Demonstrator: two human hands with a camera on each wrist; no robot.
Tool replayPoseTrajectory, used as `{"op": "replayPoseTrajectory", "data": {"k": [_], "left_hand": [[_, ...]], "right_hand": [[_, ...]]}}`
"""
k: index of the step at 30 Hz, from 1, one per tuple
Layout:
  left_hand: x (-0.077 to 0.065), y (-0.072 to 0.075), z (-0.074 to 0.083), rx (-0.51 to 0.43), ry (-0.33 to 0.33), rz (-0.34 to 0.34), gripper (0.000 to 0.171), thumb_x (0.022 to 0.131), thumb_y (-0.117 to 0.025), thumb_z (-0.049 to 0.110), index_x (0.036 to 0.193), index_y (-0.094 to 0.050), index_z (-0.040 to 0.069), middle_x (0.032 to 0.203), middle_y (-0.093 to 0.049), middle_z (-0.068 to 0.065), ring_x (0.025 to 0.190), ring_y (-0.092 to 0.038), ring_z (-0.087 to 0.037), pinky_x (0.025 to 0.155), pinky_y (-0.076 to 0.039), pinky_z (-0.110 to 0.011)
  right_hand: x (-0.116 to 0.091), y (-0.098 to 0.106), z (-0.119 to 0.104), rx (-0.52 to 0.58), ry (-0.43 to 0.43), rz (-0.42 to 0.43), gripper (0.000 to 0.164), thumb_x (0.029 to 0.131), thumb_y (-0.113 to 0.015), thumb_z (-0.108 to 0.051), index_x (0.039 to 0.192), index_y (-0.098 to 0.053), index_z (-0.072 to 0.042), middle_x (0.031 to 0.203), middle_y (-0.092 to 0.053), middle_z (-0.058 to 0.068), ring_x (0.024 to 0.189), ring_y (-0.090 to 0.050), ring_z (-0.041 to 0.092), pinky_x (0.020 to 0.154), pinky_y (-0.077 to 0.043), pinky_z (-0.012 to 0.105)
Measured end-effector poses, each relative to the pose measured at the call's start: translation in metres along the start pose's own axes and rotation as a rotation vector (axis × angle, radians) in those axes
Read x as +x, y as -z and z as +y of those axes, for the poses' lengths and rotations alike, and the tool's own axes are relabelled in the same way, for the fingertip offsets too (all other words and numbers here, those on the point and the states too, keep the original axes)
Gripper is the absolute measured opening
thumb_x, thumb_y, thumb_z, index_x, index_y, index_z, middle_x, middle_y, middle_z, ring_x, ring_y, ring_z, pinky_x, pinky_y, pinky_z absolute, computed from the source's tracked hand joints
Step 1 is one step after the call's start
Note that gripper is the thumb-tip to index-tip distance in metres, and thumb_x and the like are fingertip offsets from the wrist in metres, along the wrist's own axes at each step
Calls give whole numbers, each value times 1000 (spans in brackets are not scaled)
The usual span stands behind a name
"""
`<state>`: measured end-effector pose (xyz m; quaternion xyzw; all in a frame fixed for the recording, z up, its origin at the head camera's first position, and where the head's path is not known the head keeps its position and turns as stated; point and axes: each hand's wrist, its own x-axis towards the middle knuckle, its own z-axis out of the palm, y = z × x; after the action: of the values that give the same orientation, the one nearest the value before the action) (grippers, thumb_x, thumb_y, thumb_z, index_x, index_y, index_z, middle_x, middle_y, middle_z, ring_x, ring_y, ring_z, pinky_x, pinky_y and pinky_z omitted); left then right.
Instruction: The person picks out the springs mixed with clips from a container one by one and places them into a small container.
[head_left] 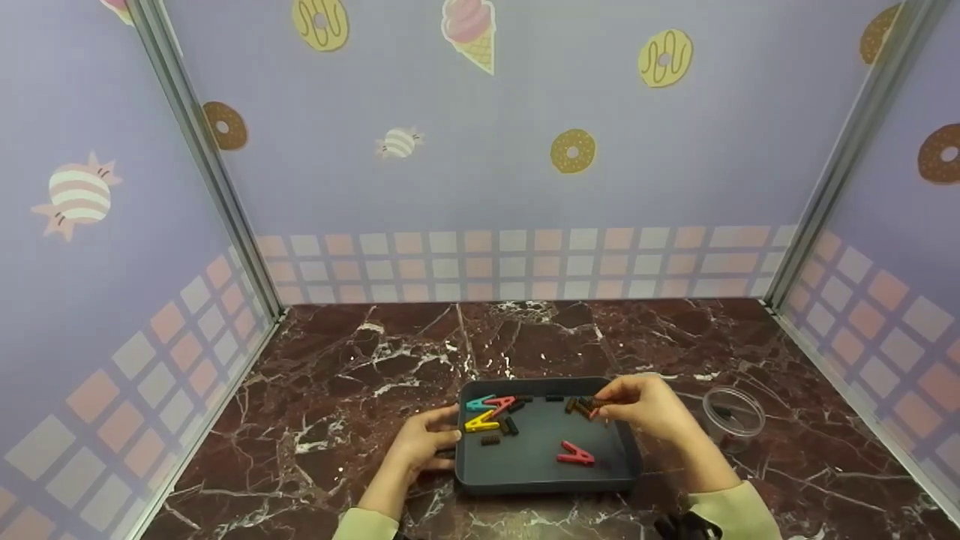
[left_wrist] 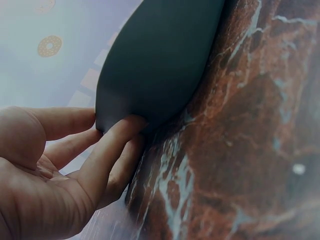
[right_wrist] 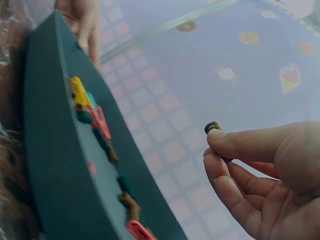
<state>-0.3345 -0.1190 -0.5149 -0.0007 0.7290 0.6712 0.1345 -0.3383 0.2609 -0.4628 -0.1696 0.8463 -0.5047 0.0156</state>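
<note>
My left hand [head_left: 420, 442] holds the left end of a dark grey tray [head_left: 551, 484], its thumb at the rim and fingers along the outer wall. In the left wrist view, the fingertips meet the tray's end wall [left_wrist: 160, 55]. Over the tray's far right corner, my right hand [head_left: 645, 405] pinches a small dark ridged cylinder [right_wrist: 212, 127], coil-like, between thumb and forefinger. Inside the tray are a yellow clip [head_left: 481, 422], a blue clip [head_left: 480, 403], red clips including one near the front [head_left: 576, 454], and several dark ridged cylinders [head_left: 490, 440].
A clear round container [head_left: 733, 412] with something dark inside stands right of the tray. Dark marbled tabletop [head_left: 337, 360] surrounds both. Patterned panels [head_left: 510, 195] rise at the back and sides, joined by metal posts [head_left: 840, 165].
</note>
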Motion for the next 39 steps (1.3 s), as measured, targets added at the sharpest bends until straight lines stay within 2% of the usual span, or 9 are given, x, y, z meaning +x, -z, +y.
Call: {"op": "replayPoseTrajectory", "data": {"k": [6,12,22,26,33,39], "left_hand": [[-1,0,1,-6,2,0,58,97,-64,-1,152,-46,-3,125,-63,-30,94,-74,-28,74,-67,-47],[0,0,1,-15,-1,-13,57,98,-63,-2,152,-45,-3,120,-65,-27,95,-75,-29,74,-67,-46],[0,0,-1,-4,-1,-19,58,98,-64,-1,153,-45,-2,120,-64,-27,99,-75,-31,71,-68,-42],[0,0,-1,4,1,-14,58,97,-64,-1,152,-46,-2,121,-65,-27,99,-75,-30,70,-68,-42],[0,0,0,4,-3,-14,58,98,-64,0,153,-45,-2,122,-65,-28,94,-75,-28,72,-68,-43],[0,0,0,14,-1,-12,58,98,-64,0,153,-45,-1,124,-64,-29,92,-75,-27,73,-68,-43]], "right_hand": [[-8,27,3,-66,-45,92,21,87,-80,-10,105,-76,1,99,-76,15,80,-68,5,70,-59,19],[-20,54,7,-106,-109,177,26,89,-80,-14,110,-76,0,108,-77,17,84,-68,3,74,-58,19],[-40,91,21,-201,-194,250,33,92,-79,-23,116,-75,-1,104,-77,8,79,-64,2,70,-57,24],[-50,105,29,-224,-251,265,37,93,-78,-26,119,-74,-1,106,-76,7,83,-64,4,72,-56,23],[-60,122,41,-341,-339,280,36,93,-77,-27,118,-74,-1,114,-74,19,89,-66,13,72,-55,26],[-59,124,47,-357,-406,265,28,94,-74,-17,112,-74,3,111,-72,27,87,-69,24,70,-59,34]]}}
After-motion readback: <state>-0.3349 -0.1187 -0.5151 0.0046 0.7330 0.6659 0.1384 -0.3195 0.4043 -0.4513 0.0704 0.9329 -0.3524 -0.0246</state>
